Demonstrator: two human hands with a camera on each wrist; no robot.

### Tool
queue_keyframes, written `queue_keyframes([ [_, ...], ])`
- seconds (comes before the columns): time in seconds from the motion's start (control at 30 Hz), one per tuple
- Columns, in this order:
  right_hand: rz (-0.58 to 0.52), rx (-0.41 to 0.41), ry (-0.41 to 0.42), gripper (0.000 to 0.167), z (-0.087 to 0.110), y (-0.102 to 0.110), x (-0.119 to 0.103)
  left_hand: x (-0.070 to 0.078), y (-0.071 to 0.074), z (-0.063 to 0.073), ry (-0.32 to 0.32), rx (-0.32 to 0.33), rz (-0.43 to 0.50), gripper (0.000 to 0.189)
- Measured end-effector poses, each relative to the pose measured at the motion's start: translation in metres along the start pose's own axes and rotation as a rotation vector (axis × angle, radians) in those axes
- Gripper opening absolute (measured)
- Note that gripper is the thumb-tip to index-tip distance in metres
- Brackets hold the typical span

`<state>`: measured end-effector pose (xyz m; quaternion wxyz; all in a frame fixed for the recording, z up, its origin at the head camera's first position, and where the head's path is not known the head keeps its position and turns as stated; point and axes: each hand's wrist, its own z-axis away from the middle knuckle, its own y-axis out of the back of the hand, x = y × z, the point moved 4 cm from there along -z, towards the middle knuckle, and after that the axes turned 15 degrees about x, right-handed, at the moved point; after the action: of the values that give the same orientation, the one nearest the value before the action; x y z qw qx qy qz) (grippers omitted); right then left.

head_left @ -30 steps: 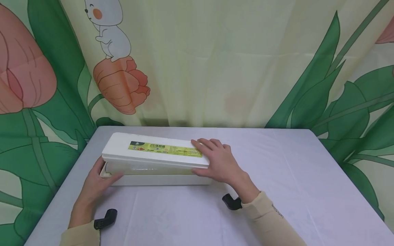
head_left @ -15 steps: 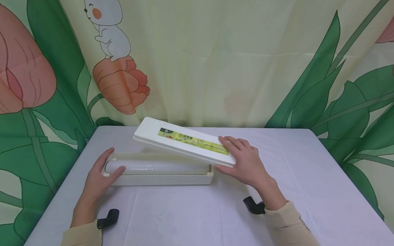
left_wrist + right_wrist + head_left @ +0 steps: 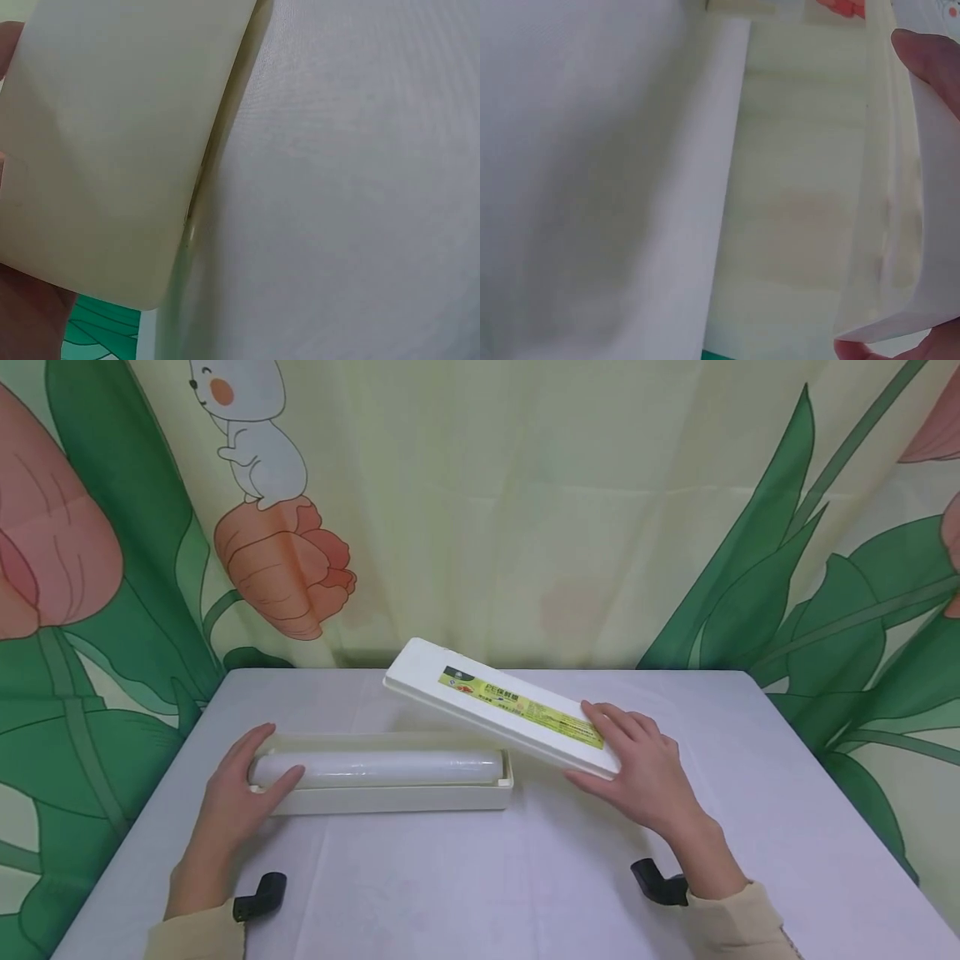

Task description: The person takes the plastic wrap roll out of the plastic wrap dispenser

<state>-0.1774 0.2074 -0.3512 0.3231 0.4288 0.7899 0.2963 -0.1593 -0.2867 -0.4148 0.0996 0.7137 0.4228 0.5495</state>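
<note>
Grips the white lid [image 3: 483,710] at its near right end with the right hand [image 3: 645,772], laying fingers across the top and thumb along the front edge! Holds it aslant, stretching away from that hand toward the back left, with a yellow-green label [image 3: 521,708] face up and running right in under the fingertips. Passes close by the right end of the open box [image 3: 397,800] in the head view; impossible to tell from here whether touching.

Over to the left hand [image 3: 232,793] now! Clasps the box by its left end, with thumb at the front and fingers round the back. Extending rightward from that hand, long and low on the white tablecloth [image 3: 450,877], with a white, shiny roll [image 3: 382,768] lying lengthwise inside, just beside the thumb.

Close up in the left wrist view, a pale end wall of the box between parts of the hand. In the right wrist view, the lid at the right margin, caught between the digits. Wears beige sleeves [image 3: 198,935] on both arms, and behind it all, a tulip-printed curtain [image 3: 487,527].
</note>
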Motion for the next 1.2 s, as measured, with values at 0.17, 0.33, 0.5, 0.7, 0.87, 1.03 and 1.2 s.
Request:
queue_keyframes([
  [0.17, 0.009, 0.027, -0.03, 0.088, 0.011, 0.009, 0.013, 0.0, -0.001, 0.001, -0.005, -0.003, -0.017, 0.078],
  [0.33, 0.027, 0.05, -0.064, 0.088, 0.02, 0.019, 0.025, 0.0, -0.002, 0.001, -0.025, 0.001, -0.032, 0.078],
  [0.5, 0.058, 0.051, -0.119, 0.089, 0.029, 0.027, 0.035, 0.002, -0.002, 0.001, -0.068, 0.024, -0.031, 0.076],
  [0.7, 0.1, 0.055, -0.159, 0.09, 0.04, 0.033, 0.047, 0.002, -0.002, 0.002, -0.086, 0.032, -0.031, 0.075],
  [0.87, 0.125, 0.051, -0.18, 0.091, 0.046, 0.036, 0.054, 0.0, -0.003, 0.002, -0.084, 0.033, -0.034, 0.076],
  [1.03, 0.134, 0.051, -0.191, 0.091, 0.052, 0.04, 0.058, 0.0, -0.003, 0.002, -0.073, 0.025, -0.044, 0.077],
  [1.2, 0.146, 0.046, -0.201, 0.091, 0.058, 0.041, 0.062, 0.001, -0.003, 0.002, -0.067, 0.022, -0.044, 0.077],
])
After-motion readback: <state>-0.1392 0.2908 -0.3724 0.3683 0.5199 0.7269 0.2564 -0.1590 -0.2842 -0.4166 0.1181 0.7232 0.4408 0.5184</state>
